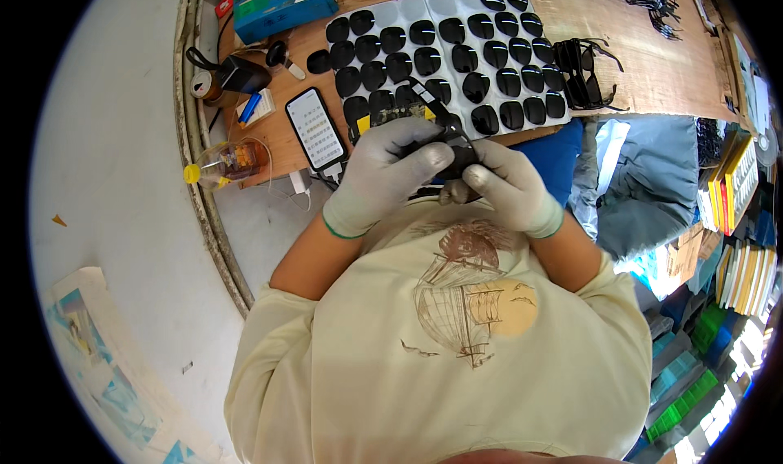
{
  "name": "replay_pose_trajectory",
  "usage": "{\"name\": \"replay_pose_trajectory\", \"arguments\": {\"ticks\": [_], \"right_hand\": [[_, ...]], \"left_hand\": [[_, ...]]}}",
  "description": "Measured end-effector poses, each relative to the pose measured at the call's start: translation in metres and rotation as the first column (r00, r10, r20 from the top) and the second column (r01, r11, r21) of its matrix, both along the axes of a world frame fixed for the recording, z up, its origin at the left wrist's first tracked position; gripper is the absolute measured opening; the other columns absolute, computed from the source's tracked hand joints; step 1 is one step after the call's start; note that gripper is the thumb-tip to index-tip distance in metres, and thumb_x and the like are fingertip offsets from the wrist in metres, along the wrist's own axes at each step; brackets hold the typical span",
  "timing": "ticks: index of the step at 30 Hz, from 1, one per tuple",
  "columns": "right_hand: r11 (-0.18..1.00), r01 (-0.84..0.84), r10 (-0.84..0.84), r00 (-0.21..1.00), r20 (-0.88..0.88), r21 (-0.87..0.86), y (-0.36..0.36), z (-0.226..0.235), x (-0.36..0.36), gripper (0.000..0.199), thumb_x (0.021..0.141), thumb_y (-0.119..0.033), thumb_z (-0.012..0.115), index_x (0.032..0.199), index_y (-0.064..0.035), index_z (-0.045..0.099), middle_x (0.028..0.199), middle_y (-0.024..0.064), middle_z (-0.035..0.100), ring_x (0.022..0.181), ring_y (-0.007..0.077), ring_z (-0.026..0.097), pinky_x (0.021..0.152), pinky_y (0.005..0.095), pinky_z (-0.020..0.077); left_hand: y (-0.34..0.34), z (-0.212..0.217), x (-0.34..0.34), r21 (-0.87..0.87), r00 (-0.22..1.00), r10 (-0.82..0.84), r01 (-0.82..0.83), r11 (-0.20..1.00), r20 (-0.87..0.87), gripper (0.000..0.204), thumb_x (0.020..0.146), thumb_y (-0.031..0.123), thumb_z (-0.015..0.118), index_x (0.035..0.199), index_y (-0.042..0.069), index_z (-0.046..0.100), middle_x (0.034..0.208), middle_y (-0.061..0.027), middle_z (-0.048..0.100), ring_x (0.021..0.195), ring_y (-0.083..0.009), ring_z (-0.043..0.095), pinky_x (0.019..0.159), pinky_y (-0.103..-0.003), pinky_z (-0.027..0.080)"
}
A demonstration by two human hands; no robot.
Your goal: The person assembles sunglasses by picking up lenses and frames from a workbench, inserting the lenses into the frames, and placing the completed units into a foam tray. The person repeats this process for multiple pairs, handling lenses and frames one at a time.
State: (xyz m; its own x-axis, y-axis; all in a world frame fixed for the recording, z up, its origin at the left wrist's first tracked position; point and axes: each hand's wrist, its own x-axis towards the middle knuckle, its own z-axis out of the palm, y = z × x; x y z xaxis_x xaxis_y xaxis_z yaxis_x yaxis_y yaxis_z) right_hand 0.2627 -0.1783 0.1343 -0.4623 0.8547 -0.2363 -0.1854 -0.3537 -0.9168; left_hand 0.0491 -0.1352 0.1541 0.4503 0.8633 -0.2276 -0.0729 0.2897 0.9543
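Observation:
Both my hands wear pale grey knit gloves and meet in front of my chest. My left hand [390, 167] is closed on a pair of black sunglasses [461, 156], its thumb pressed on the dark front. From the other side my right hand [512, 183] pinches the same sunglasses between thumb and fingers. A dark arm of the pair seems to stick out toward the lenses; the fingers hide much of the rest. Just beyond my hands, a white tray [444, 72] bears rows of loose dark lenses [475, 87]. Partly behind my left hand lies a black and yellow object [400, 112], its kind unclear.
Left of the tray lie a lit phone [315, 128] with a cable, a loose lens [319, 61], a black box-shaped item [243, 73] and a blue box [284, 6]. A drink bottle [232, 162] lies at the table's left edge. Stacked sunglasses [583, 74] sit on the right.

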Motion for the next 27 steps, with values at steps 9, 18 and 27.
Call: {"name": "replay_pose_trajectory", "arguments": {"ticks": [9,18,27], "right_hand": [[0.987,-0.157,0.157,0.988,0.007,-0.015,0.006,0.006,0.003,0.025,0.102,-0.01,0.048,0.117,0.0032,0.062,0.089,0.0057,0.068,0.083,0.0119,0.061,0.079,0.0286,0.0502],[0.991,-0.136,0.136,0.99,0.023,-0.015,0.0,0.003,-0.007,0.026,0.102,-0.011,0.047,0.118,0.0042,0.06,0.09,0.0057,0.066,0.084,0.0125,0.06,0.08,0.0299,0.0496],[0.966,-0.031,-0.013,0.986,0.168,0.255,0.0,0.009,-0.005,0.024,0.102,-0.011,0.047,0.11,0.007,0.06,0.081,0.0074,0.066,0.073,0.0147,0.062,0.07,0.0291,0.0505]], "left_hand": [[-0.003,-0.002,-0.027,-0.02,0.985,-0.173,0.173,0.985,0.011,0.029,0.089,0.018,0.071,0.107,-0.004,0.068,0.096,-0.0029,0.066,0.087,-0.0093,0.057,0.078,-0.026,0.049],[-0.006,0.001,-0.023,-0.014,0.996,-0.089,0.089,0.996,-0.029,0.017,0.087,0.016,0.069,0.088,0.0,0.063,0.082,0.0021,0.055,0.078,-0.0073,0.047,0.067,-0.024,0.039],[-0.011,-0.001,-0.012,0.164,1.0,0.006,-0.006,0.986,0.0,0.027,0.092,0.02,0.069,0.094,-0.006,0.069,0.087,-0.0047,0.059,0.077,-0.0112,0.053,0.068,-0.027,0.042]]}}
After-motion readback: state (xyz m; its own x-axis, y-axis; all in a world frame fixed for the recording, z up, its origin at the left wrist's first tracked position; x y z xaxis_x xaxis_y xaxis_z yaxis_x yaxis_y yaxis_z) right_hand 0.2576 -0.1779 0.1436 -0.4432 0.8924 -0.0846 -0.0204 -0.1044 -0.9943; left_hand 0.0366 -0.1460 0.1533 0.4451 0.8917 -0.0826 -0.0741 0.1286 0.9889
